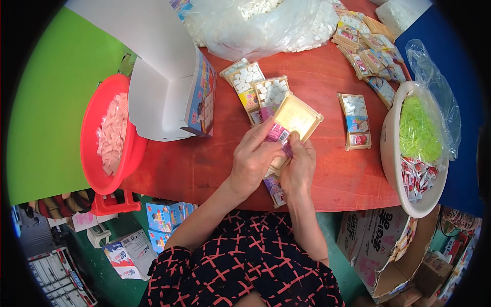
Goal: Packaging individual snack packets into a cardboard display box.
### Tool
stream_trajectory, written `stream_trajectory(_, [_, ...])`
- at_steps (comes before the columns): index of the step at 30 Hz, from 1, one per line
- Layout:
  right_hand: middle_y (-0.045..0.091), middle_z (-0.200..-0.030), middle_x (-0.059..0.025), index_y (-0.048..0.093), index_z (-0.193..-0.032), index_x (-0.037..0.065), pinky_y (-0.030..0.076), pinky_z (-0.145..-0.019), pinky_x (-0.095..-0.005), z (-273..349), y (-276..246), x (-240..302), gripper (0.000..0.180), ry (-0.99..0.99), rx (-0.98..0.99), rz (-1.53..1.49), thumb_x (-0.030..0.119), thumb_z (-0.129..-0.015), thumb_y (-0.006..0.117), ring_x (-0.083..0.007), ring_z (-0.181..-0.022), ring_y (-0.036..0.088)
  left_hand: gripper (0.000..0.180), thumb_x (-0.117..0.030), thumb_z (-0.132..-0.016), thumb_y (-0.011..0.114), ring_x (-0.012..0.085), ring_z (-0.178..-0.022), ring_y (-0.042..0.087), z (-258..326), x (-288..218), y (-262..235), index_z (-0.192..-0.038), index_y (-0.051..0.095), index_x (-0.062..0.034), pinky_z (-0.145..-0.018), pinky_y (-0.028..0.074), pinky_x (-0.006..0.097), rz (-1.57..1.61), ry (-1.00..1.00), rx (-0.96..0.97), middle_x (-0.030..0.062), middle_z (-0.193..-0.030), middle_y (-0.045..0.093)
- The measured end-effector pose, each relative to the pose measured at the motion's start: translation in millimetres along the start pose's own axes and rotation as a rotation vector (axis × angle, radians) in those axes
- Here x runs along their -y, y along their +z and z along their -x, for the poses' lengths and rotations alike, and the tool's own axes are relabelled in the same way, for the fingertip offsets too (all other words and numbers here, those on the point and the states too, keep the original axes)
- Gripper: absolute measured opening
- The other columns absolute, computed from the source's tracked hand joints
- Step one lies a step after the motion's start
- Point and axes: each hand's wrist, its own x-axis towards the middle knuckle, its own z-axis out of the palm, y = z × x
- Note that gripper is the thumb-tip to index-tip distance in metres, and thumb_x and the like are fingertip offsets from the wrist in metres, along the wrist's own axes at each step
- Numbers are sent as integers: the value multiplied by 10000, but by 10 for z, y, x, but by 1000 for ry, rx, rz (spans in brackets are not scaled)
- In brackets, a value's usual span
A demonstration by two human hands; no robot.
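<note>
Above the near middle of the red table (pixel 169 169), my left hand (pixel 251 156) and my right hand (pixel 299 166) both grip a pale wood-coloured tray pack (pixel 298 116). Its plain underside faces up, and a purple paper band with a barcode wraps its middle. My left fingers press on the band, while my right thumb lies against the tray's near side. Just beyond, a few matching packs (pixel 248 77) filled with white cubes lie overlapping. Another pack (pixel 274 192) lies partly hidden beneath my hands. To the right rests a single pack (pixel 356 120) with a blue band.
An open white-lined carton (pixel 169 97) stands at left, beside a red basin (pixel 91 138) of pink pieces. A plastic bag (pixel 220 30) of white cubes sits at the back. Piled packs (pixel 371 56) lie back right, above a white tub (pixel 389 148) holding green shreds and red sachets.
</note>
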Motion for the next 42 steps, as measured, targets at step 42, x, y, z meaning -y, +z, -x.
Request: stream_trajectory(42, [562,-1141,-103,449,-1256,-24,447,-894,-321,10,88,578,348,-295,203,482,107,-934,482,-164,-1041,538,601,-54,-750,709,166,-1048,504,-395,-176,25,-1258,388,-27,-878,433,295,207,-402,-9,112,-1181,492])
